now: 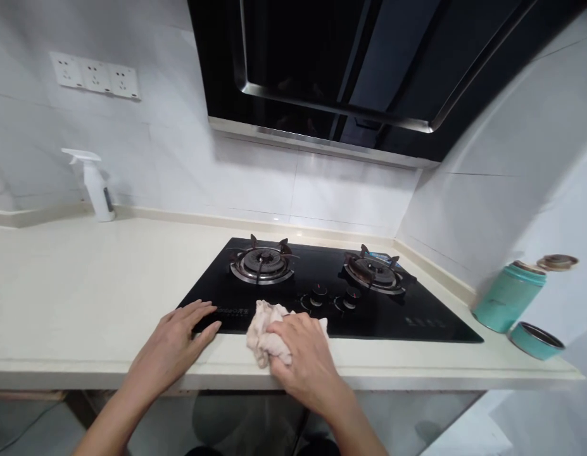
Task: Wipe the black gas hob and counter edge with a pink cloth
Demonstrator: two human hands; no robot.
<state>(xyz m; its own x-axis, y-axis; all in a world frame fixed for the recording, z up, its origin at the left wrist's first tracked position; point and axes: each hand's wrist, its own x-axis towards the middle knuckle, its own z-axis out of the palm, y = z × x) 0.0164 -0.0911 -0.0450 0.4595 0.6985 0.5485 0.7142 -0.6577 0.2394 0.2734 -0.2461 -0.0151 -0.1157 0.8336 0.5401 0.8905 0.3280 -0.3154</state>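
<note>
The cloth (262,332) lies across the near edge of the black hob (416,322), left of its centre, part on the glass and part on the bench (84,285). The right hand (302,354) grasps the cloth from above. The left hand (182,332) is released, fingers extended at the hob's near left corner. Two control knobs, left (318,292) and right (353,296), stand beyond the cloth; the left burner (262,263) and right burner (376,273) are farther back. A turquoise canister (509,299) stands right of the hob, beside a shallow turquoise container (537,342). A white spray bottle (98,193) stands upright at far left. The range hood (388,57) is mounted above.
</note>
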